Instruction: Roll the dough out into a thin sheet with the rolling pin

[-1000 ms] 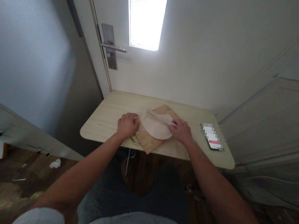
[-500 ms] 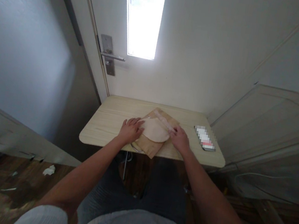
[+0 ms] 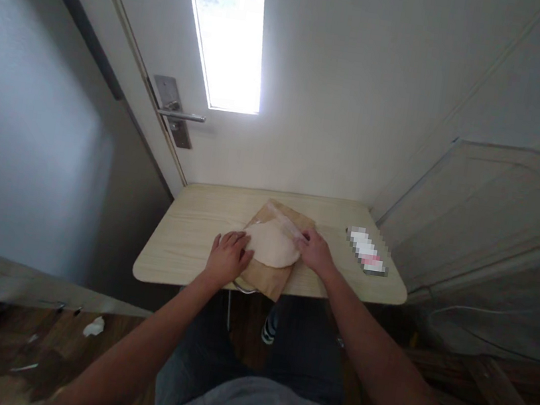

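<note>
A brown paper piece (image 3: 266,280), flat and turned at an angle, lies on the small wooden table (image 3: 179,237). On top of it rests a pale, rounded flat piece (image 3: 271,244); its material is unclear. Across the upper right of the paper runs a whitish, see-through strip (image 3: 282,217). My left hand (image 3: 230,254) lies with fingers spread over the left edge of the pale piece. At the right, my right hand (image 3: 314,250) pinches the strip's lower end beside the pale piece. A thin metal curve (image 3: 244,288) peeks out under the paper at the front edge.
A phone-like object (image 3: 366,251), its screen blurred out, lies at the table's right end. Behind the table stands a white door with a lever handle (image 3: 181,116) and a bright window (image 3: 229,42). Crumpled white paper (image 3: 94,327) lies on the floor at left.
The view has tilted and shifted slightly. The strip looks straighter and flatter across the brown paper. Both hands keep nearly the same places on the pieces.
</note>
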`<state>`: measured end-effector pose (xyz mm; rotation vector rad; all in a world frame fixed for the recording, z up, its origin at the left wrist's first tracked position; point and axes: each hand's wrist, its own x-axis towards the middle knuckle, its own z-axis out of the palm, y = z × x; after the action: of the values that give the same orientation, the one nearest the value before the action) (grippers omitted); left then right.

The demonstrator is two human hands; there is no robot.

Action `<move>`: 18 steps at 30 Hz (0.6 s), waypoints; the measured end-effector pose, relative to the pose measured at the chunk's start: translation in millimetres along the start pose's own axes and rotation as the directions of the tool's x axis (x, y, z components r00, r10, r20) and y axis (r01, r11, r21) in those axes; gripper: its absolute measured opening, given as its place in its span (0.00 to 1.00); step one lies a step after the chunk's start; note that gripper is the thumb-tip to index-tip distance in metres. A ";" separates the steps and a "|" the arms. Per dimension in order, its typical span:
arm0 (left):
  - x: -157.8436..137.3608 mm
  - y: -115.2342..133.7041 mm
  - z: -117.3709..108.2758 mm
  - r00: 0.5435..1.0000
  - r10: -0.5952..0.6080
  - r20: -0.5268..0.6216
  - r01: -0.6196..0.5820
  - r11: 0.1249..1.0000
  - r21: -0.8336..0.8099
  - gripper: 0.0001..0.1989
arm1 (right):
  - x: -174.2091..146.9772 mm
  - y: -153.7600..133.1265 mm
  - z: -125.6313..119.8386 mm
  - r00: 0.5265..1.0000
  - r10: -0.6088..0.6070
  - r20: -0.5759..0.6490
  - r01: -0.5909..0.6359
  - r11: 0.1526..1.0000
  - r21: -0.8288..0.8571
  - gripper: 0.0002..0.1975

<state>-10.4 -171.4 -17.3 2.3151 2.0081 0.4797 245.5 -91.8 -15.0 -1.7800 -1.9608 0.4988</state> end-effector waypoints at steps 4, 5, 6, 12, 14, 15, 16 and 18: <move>-23.7 9.6 -1.3 0.999 -0.037 -0.008 0.037 0.999 -0.010 0.21 | 24.5 -8.1 0.6 0.999 -0.014 0.032 0.015 1.000 -0.028 0.09; -30.8 13.8 -1.6 0.999 -0.046 -0.004 0.046 0.999 -0.015 0.22 | 31.0 -10.9 1.3 0.999 -0.019 0.041 0.020 0.999 -0.034 0.09; -38.0 18.7 -1.7 0.998 -0.058 0.003 0.058 0.998 -0.021 0.22 | 37.2 -14.0 2.6 0.998 -0.025 0.050 0.027 0.999 -0.040 0.09; -69.2 52.0 4.4 0.991 -0.014 0.131 0.027 0.995 -0.098 0.30 | 61.7 -33.4 17.7 0.991 -0.087 0.100 0.092 0.995 -0.048 0.09; -72.1 62.5 8.5 0.986 0.024 0.166 -0.001 0.990 -0.138 0.31 | 63.3 -35.8 20.8 0.987 -0.123 0.105 0.129 0.990 -0.062 0.10; -72.5 67.6 10.5 0.984 0.041 0.176 -0.013 0.987 -0.159 0.32 | 62.6 -35.6 21.0 0.985 -0.142 0.099 0.150 0.986 -0.078 0.11; -72.5 72.4 12.4 0.981 0.057 0.183 -0.024 0.984 -0.179 0.32 | 60.7 -34.4 20.0 0.983 -0.161 0.087 0.169 0.981 -0.100 0.11; -72.1 80.7 15.2 0.978 0.092 0.189 -0.050 0.976 -0.214 0.33 | 53.2 -29.7 15.2 0.980 -0.195 0.044 0.199 0.969 -0.145 0.12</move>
<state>62.7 -252.0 -28.0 2.2169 1.7036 0.4215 208.6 -41.7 -7.3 -1.6467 -2.2180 0.3213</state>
